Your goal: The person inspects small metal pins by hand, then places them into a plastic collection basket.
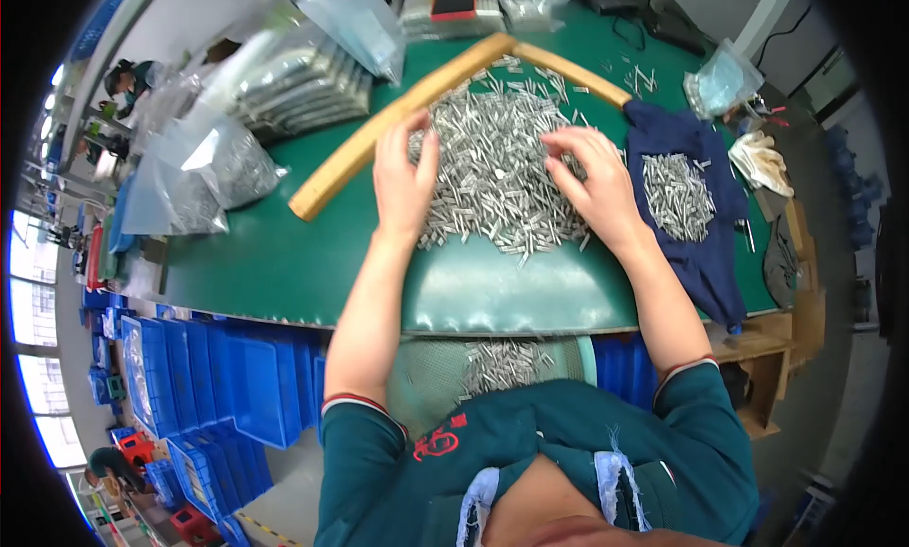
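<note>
A broad heap of small silvery metal pins (502,168) covers the middle of the green table (511,291). At the heap's left edge is my left hand (405,173), its thumb and fingers apart with nothing seen between them. My right hand (597,179) hovers over or touches the right edge of the heap, its thumb and forefinger spread. Whether either palm presses on pins is hidden. Two wooden bars (407,121) meet in an angle behind the heap. On a dark blue cloth (696,263) to the right rests a smaller pile of the same pins (678,197).
Clear plastic bags of parts (204,173) stand on the left, beside stacked bagged packs (303,88). White gloves (760,161) and another bag (722,78) lie at the right. Below the table edge, a green mesh tray (426,372) holds more pins. Blue crates (270,381) stand lower left.
</note>
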The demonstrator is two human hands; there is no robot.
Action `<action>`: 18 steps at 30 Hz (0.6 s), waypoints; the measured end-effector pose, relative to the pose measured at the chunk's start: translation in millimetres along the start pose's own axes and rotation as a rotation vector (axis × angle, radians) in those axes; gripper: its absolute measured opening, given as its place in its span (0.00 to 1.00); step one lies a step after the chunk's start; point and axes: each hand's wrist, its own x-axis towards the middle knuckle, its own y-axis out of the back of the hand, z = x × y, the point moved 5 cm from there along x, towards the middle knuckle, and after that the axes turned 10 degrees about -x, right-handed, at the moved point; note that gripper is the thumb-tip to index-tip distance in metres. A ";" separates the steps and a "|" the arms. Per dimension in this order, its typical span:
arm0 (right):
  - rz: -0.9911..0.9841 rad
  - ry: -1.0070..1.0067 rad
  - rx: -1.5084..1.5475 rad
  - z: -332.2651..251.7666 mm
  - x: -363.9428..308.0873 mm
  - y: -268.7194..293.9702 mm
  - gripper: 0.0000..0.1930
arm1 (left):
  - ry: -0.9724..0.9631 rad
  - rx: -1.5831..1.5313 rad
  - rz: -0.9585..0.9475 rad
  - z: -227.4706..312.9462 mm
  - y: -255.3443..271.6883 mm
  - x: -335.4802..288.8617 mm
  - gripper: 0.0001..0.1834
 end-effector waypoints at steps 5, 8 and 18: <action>-0.011 0.038 -0.027 4.3 -4.6 -6.5 0.09 | 0.044 -0.027 0.014 -7.1 -3.0 -1.0 0.13; -0.057 0.054 -0.034 5.1 -7.8 -8.3 0.09 | 0.065 -0.034 0.018 -6.5 -3.8 -3.4 0.13; -0.208 0.055 -0.103 1.1 -12.2 -16.5 0.22 | -0.048 0.038 -0.065 1.7 -7.0 -3.3 0.11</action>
